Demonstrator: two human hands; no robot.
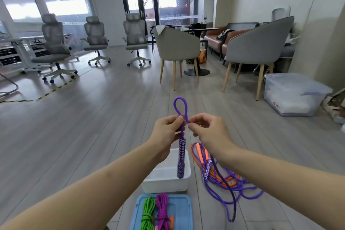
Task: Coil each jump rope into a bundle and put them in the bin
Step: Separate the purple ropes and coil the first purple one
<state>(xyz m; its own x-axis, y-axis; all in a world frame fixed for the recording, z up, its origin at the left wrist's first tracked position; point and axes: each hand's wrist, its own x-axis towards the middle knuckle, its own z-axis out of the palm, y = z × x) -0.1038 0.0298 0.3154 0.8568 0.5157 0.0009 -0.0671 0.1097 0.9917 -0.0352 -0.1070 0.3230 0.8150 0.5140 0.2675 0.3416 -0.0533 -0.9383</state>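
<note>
Head view, largest first: white bin (183,183) on floor, blue lid (138,211) bearing green bundle (148,211) and magenta bundle (162,209); loose orange rope (226,183) beside bin. Purple jump rope (181,152) held above bin; left hand (167,134) gripping cord above handle, right hand (209,132) pinching loop.

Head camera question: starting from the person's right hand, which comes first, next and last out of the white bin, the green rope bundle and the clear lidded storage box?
From the right hand:
1. White bin, just below and slightly left of it, on the floor.
2. Green rope bundle, farther down on the blue lid, near the person.
3. Clear lidded storage box, far off to the right by the wall.
</note>
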